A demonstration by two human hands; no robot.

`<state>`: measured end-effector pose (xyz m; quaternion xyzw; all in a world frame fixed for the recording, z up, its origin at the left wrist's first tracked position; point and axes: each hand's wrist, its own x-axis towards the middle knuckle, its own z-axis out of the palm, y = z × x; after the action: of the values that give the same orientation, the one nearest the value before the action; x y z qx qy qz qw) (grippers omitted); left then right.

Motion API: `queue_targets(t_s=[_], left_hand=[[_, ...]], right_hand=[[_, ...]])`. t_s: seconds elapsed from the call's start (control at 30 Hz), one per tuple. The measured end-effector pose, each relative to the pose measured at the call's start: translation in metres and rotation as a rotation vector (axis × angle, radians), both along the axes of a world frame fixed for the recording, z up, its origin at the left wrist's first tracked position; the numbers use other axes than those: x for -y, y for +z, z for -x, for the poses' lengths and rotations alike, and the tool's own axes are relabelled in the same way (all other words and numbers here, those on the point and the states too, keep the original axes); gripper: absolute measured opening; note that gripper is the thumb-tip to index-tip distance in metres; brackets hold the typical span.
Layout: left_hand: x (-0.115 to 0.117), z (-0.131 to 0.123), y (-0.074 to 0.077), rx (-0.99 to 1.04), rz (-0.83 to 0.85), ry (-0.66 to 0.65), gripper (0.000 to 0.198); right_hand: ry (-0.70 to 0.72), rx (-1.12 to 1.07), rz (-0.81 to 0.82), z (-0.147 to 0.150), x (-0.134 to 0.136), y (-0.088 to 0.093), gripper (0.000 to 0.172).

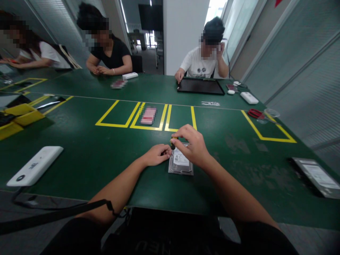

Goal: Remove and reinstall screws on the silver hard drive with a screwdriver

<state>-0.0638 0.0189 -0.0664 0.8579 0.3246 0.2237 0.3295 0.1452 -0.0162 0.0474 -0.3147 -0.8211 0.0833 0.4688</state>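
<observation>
A silver hard drive [180,166] with a white label lies flat on the green table in front of me. My right hand [193,146] is above its far part, thumb and fingers pinched on a short screwdriver [174,142] with a yellow-and-black handle. The screwdriver stands roughly upright near the drive's far left edge; its tip is hidden. At the drive's left side is my left hand [158,154], fingers curled and pressed together close to the screwdriver's lower end. What those fingers grip, if anything, I cannot make out.
A second hard drive [317,175] lies at the right edge. On the left are a white power bank [35,166] with a cable and yellow bins [23,115]. Yellow tape [113,125] marks areas ahead; red-handled pliers [256,113] lie far right. Several people sit opposite, one touching a black panel [200,86].
</observation>
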Motion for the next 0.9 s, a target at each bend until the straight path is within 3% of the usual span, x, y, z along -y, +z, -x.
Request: queue_targets(t_s=[0.9], left_hand=[[0.0014, -0.0007, 0.004, -0.015, -0.009, 0.016, 0.008]], right_hand=[[0.031, -0.002, 0.017, 0.0008, 0.0004, 0.0007, 0.011]])
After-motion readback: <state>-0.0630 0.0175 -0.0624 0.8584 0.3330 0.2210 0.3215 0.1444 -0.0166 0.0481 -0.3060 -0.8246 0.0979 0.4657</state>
